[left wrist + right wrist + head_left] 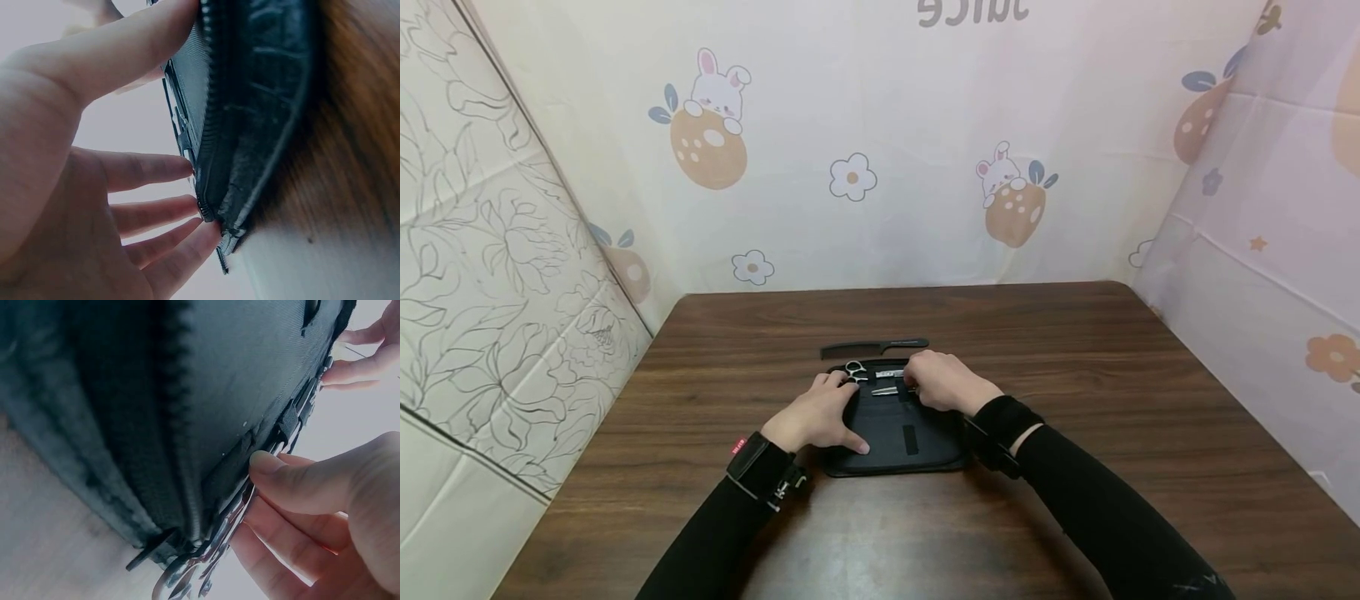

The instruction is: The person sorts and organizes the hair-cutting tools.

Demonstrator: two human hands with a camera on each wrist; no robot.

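A black zip case (880, 437) lies open on the table. My left hand (822, 412) rests on its left side, thumb on the inner face and fingers fairly straight along the edge. Near those fingertips show the ring handles of one pair of scissors (854, 367). My right hand (946, 382) pinches a second pair of scissors (187, 575) between thumb and fingers at the case's upper right. Those blades (884, 392) point left, by a strap (289, 422); the handles are hidden under the hand in the head view.
A black comb (874, 347) lies on the wooden table (737, 333) just beyond the case. Printed cloth (850, 225) hangs behind the table, with more cloth on the left and right sides.
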